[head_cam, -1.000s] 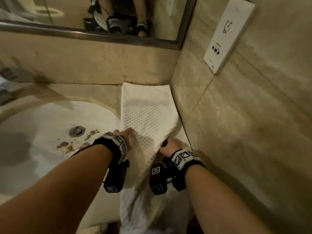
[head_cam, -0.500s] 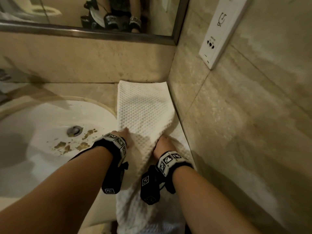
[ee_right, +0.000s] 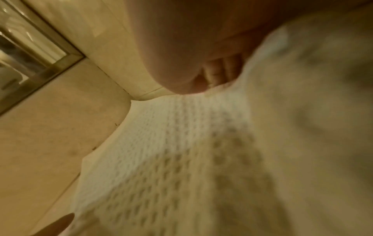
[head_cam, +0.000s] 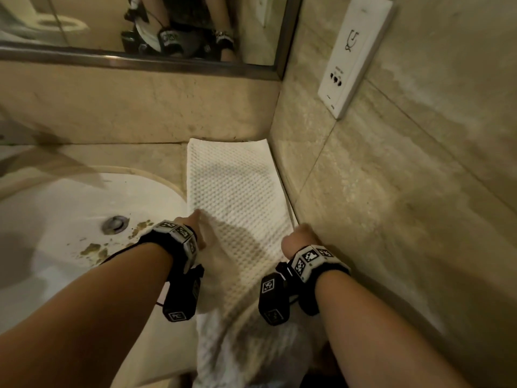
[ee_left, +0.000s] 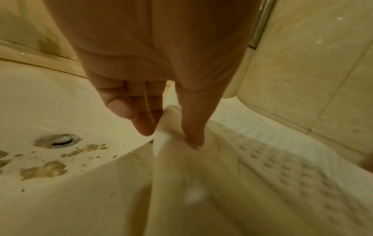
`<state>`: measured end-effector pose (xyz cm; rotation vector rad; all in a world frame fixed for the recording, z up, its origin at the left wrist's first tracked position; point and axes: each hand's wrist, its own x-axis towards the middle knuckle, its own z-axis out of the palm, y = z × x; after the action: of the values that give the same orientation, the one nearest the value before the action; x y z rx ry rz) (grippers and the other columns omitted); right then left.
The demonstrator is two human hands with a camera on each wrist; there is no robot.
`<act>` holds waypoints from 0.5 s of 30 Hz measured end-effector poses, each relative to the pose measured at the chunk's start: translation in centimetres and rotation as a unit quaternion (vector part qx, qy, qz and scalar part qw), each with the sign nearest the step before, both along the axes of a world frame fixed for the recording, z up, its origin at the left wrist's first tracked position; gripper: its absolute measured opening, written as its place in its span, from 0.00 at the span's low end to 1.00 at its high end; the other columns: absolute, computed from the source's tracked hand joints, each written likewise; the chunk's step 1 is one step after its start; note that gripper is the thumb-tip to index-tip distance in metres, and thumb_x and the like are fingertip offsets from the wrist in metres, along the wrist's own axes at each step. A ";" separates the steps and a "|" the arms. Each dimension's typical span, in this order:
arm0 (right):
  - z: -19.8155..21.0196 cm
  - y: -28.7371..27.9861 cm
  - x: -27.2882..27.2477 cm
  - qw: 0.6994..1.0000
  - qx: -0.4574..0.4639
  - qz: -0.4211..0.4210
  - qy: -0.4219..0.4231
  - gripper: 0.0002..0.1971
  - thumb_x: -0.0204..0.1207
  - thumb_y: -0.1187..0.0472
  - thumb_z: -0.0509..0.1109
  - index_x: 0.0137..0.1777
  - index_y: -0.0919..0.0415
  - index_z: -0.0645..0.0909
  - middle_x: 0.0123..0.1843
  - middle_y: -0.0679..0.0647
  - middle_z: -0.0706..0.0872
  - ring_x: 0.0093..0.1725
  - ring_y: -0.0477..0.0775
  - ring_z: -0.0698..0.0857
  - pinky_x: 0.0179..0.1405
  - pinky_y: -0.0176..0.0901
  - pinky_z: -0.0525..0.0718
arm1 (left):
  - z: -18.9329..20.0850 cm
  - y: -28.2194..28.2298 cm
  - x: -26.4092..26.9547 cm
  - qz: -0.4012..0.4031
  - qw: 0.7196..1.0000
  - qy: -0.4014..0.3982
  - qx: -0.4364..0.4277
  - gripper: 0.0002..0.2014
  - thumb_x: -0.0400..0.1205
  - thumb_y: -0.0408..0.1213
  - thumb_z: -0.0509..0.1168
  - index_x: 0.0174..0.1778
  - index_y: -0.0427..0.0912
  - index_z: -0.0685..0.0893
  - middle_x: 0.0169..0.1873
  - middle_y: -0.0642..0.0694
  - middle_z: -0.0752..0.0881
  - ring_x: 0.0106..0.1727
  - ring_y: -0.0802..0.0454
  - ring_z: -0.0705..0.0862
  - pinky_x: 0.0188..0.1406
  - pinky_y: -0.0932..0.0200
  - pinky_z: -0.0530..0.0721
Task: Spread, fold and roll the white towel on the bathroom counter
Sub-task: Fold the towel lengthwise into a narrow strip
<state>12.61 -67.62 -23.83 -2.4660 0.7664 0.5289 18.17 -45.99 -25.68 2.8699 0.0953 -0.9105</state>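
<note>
The white waffle-weave towel (head_cam: 235, 186) lies as a long strip on the counter, from the back wall toward me, with its near end hanging over the front edge. My left hand (head_cam: 195, 219) pinches the towel's left edge (ee_left: 167, 140) between thumb and fingers, beside the sink rim. My right hand (head_cam: 298, 236) grips the right edge against the side wall; in the right wrist view its fingers (ee_right: 222, 71) curl into the cloth (ee_right: 161, 159). Between the hands the towel is pulled wide and slightly raised.
The white sink (head_cam: 56, 219) on the left has a metal drain (head_cam: 115, 224) and brown debris (head_cam: 92, 249). A beige tiled side wall (head_cam: 391, 205) with a white socket plate (head_cam: 352, 57) hugs the towel's right edge. A mirror (head_cam: 84, 23) runs above the back ledge.
Both hands have moved apart, left toward the sink and right toward the wall. The bunched, lifted fold of towel between them has been drawn out wide and lower.
</note>
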 end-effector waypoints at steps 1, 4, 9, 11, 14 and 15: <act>0.1 0.2 0.8 1.000 -0.012 0.021 -0.020 0.22 0.81 0.60 0.57 0.75 0.54 0.60 0.72 0.62 0.73 0.67 0.64 0.77 0.58 0.49 0.77 | -0.1 0.1 0.3 0.017 1.000 0.003 -0.019 0.42 0.82 0.45 0.65 0.84 0.46 0.45 0.74 0.36 0.72 0.71 0.39 0.76 0.66 0.50 0.76; 0.2 0.6 3.2 0.992 -0.047 0.118 -0.028 0.13 0.80 0.58 0.56 0.64 0.48 0.63 0.71 0.63 0.71 0.62 0.64 0.79 0.52 0.49 0.79 | 0.0 0.8 1.4 0.052 0.998 -0.013 -0.045 0.36 0.86 0.43 0.59 0.84 0.45 0.46 0.78 0.38 0.67 0.76 0.40 0.71 0.71 0.50 0.71; 0.0 -0.1 5.3 0.985 -0.095 0.140 -0.015 0.19 0.81 0.70 0.51 0.67 0.56 0.74 0.67 0.63 0.70 0.58 0.63 0.80 0.53 0.47 0.77 | -0.1 1.2 2.4 0.055 0.995 -0.006 -0.084 0.31 0.86 0.36 0.57 0.84 0.48 0.52 0.78 0.41 0.67 0.74 0.42 0.73 0.67 0.56 0.74; 0.0 0.1 5.4 0.986 -0.104 0.132 -0.004 0.19 0.84 0.68 0.51 0.69 0.58 0.75 0.70 0.63 0.68 0.64 0.64 0.77 0.61 0.48 0.76 | -0.3 1.2 2.3 0.062 0.992 0.002 -0.106 0.30 0.85 0.34 0.57 0.83 0.51 0.55 0.77 0.41 0.70 0.71 0.42 0.76 0.63 0.57 0.76; -0.4 0.5 5.7 0.983 -0.120 0.140 -0.017 0.17 0.84 0.63 0.55 0.71 0.61 0.73 0.73 0.65 0.68 0.70 0.65 0.73 0.63 0.49 0.74 | -0.4 1.2 2.4 0.062 0.991 -0.024 -0.112 0.28 0.86 0.33 0.56 0.82 0.50 0.56 0.76 0.42 0.71 0.70 0.43 0.78 0.61 0.60 0.76; -0.4 0.6 5.8 0.981 -0.124 0.146 -0.015 0.18 0.84 0.63 0.55 0.72 0.62 0.71 0.74 0.66 0.67 0.71 0.66 0.72 0.64 0.50 0.74 | -0.2 1.1 2.5 0.064 0.992 -0.019 -0.110 0.28 0.86 0.34 0.55 0.83 0.51 0.56 0.76 0.42 0.71 0.69 0.43 0.78 0.61 0.60 0.77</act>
<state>18.42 -67.03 -24.28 -2.8339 0.4833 0.5250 20.63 -44.90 -25.93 2.6424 0.1623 -0.7888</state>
